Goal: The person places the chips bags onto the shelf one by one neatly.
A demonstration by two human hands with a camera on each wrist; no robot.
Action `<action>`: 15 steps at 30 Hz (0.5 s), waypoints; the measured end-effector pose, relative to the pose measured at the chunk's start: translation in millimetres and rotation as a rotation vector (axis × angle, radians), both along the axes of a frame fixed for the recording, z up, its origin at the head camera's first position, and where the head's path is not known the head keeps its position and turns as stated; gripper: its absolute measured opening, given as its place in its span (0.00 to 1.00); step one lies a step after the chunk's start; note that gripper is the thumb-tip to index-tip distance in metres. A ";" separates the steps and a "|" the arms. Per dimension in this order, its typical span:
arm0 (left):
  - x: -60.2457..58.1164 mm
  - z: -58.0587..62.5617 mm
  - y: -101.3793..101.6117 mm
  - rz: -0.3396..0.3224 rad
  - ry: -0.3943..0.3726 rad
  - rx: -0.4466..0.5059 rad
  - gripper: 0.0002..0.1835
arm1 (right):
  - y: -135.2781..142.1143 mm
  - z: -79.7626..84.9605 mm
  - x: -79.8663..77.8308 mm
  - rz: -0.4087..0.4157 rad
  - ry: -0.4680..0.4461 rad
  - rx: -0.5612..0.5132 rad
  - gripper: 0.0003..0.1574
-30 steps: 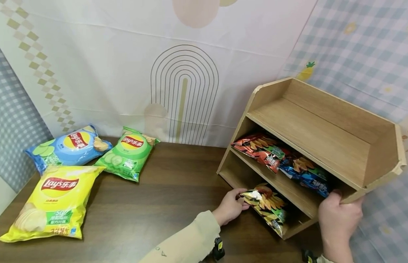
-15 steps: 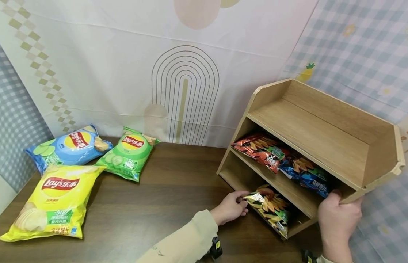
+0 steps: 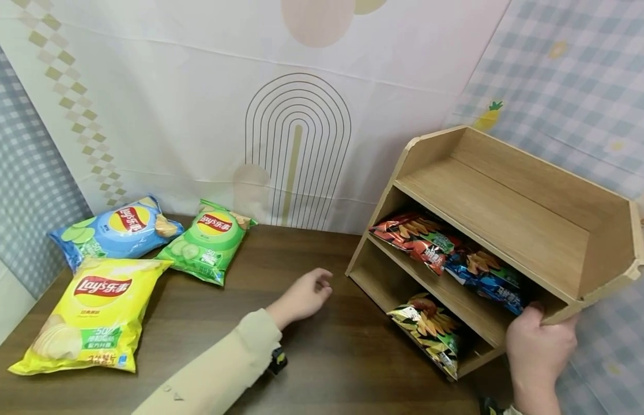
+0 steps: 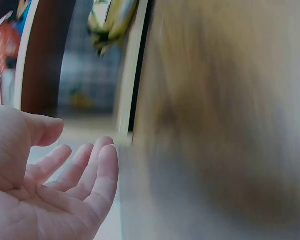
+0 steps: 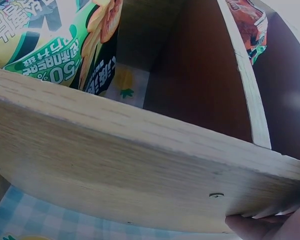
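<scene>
One gold bag (image 3: 430,331) lies at the front edge of the bottom board (image 3: 379,291) in the rack (image 3: 519,202). The left hand (image 3: 303,295) has a loosely open grip, with nothing in it; the right hand (image 3: 542,349) holds the rack's right side. I think this support should be firm, and the bag is better pushed gently, not squeezed.

Left hand (image 3: 303,294): fingers loosely bent, thumb set apart from the fingertips. Left forearm: extended diagonally upward from the lower edge of the head view, covered to the wrist by a pale sleeve (image 3: 218,369). Right hand (image 3: 542,343): fingers and thumb closed in a grip. Right wrist (image 3: 534,395): bare, directed upward from the lower edge.
</scene>
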State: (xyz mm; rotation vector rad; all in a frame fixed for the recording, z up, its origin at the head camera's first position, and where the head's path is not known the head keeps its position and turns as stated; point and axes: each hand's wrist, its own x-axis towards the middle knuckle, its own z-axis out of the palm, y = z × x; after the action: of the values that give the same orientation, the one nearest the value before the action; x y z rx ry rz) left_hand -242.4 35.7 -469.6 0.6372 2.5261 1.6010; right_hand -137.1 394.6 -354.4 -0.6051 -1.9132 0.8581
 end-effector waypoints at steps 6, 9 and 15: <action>-10.0 1.1 -52.8 0.105 0.044 -0.061 0.17 | -0.7 0.3 0.2 -0.002 0.013 0.010 0.31; -11.8 0.4 -77.7 0.169 0.053 -0.115 0.18 | -0.5 0.5 -0.2 0.003 0.013 0.015 0.31; -16.4 1.3 -124.0 0.325 0.157 -0.247 0.22 | 0.4 -0.4 -0.2 0.006 0.025 0.034 0.30</action>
State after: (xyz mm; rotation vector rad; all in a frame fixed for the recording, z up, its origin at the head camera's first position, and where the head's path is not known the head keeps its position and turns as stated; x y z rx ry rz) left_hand -258.7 -88.3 -468.4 0.3520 3.0077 1.3276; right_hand -137.3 395.0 -354.8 -0.5662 -1.9044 0.8315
